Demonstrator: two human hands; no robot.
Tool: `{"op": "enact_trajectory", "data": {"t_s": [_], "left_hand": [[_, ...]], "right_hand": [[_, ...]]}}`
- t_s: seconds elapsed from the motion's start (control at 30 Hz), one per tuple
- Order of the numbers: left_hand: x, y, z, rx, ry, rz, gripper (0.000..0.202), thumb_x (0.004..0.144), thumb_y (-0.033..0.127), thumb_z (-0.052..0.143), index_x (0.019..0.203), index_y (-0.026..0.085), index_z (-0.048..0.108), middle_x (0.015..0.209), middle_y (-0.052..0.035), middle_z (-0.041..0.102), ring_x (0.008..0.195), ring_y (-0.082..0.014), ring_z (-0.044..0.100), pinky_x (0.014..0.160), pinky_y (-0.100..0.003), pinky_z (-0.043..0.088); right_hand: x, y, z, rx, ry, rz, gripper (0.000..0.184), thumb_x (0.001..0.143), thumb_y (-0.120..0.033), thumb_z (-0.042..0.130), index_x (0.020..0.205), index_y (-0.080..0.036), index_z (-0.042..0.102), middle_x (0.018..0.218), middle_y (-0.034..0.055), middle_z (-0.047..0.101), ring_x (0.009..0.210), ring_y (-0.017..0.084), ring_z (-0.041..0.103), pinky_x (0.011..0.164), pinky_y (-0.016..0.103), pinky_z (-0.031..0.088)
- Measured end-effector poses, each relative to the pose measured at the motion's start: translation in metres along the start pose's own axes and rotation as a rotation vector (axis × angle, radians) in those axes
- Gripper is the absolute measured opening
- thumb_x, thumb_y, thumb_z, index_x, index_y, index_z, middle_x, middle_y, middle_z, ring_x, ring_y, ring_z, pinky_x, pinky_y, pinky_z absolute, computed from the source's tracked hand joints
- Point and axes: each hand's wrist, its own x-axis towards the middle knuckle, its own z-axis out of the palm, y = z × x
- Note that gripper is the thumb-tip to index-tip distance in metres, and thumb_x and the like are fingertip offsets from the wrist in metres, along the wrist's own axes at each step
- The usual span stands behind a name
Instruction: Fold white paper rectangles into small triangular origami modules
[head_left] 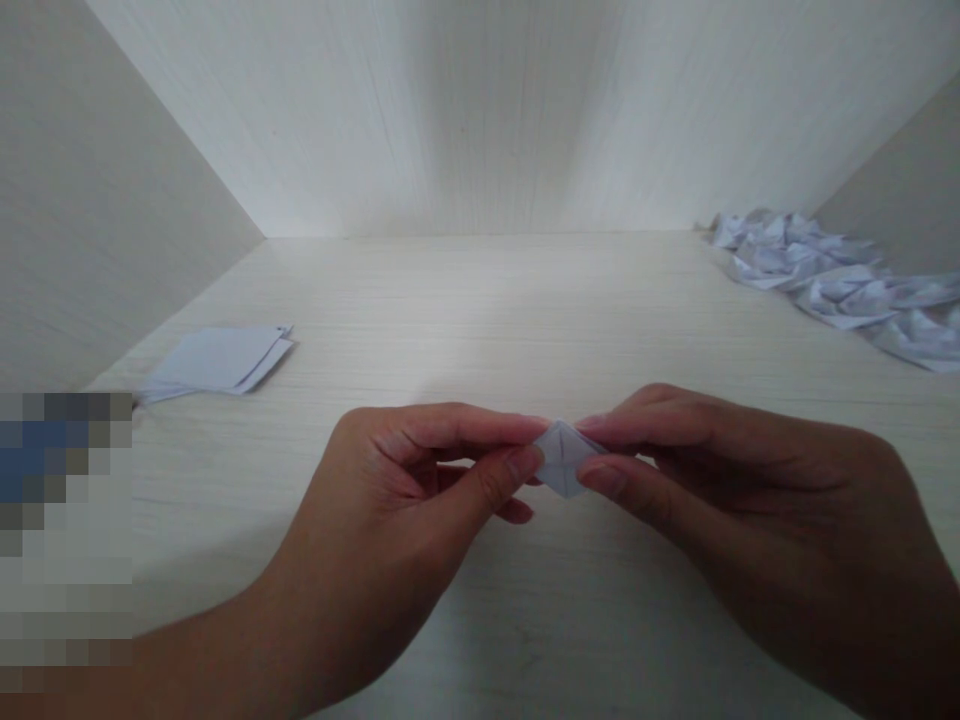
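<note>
A small folded piece of white paper (562,462), diamond-shaped with creases crossing its face, is held up between both hands over the table. My left hand (427,500) pinches its left corner between thumb and forefinger. On the opposite corner, my right hand (712,490) is closed in the same way, thumb in front and forefinger behind. The fingertips cover the paper's two side corners.
To the left lies a small stack of white paper sheets (214,358). Several folded white paper pieces (847,290) are heaped along the right side. A pale wood-grain tabletop (450,310) meets panels at the back (510,120) and both sides. Blurred blocks hide the lower left corner.
</note>
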Motion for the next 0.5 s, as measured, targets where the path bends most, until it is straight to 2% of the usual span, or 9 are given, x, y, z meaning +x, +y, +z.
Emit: {"op": "enact_trajectory", "data": {"t_s": [0.2, 0.37, 0.5], "left_hand": [[0.0012, -0.0013, -0.0022, 0.034, -0.002, 0.004, 0.016, 0.083, 0.014, 0.078, 0.083, 0.027, 0.086, 0.073, 0.0036, 0.081, 0.065, -0.0113, 0.075, 0.062, -0.012, 0.061], [0.0004, -0.0007, -0.0012, 0.113, 0.0, 0.098, 0.016, 0.084, 0.016, 0.079, 0.08, 0.03, 0.085, 0.074, 0.0057, 0.081, 0.07, -0.0099, 0.075, 0.066, -0.01, 0.059], [-0.0015, -0.0001, -0.0007, 0.123, 0.002, 0.129, 0.016, 0.084, 0.015, 0.079, 0.084, 0.03, 0.086, 0.076, 0.0054, 0.081, 0.072, -0.0106, 0.075, 0.069, -0.012, 0.06]], "right_hand": [[0.0073, 0.0008, -0.0032, 0.315, -0.133, 0.133, 0.008, 0.074, -0.034, 0.091, 0.079, -0.034, 0.085, 0.077, -0.0024, 0.08, 0.067, 0.014, 0.073, 0.06, 0.019, 0.059], [0.0071, 0.0004, -0.0015, 0.254, -0.094, 0.162, 0.004, 0.078, -0.03, 0.089, 0.077, -0.03, 0.084, 0.072, -0.0015, 0.078, 0.063, 0.012, 0.07, 0.06, 0.017, 0.059], [0.0044, -0.0008, -0.0012, 0.22, -0.099, 0.165, 0.006, 0.08, -0.03, 0.087, 0.075, -0.029, 0.084, 0.068, -0.0019, 0.077, 0.059, 0.011, 0.068, 0.057, 0.016, 0.057]]}}
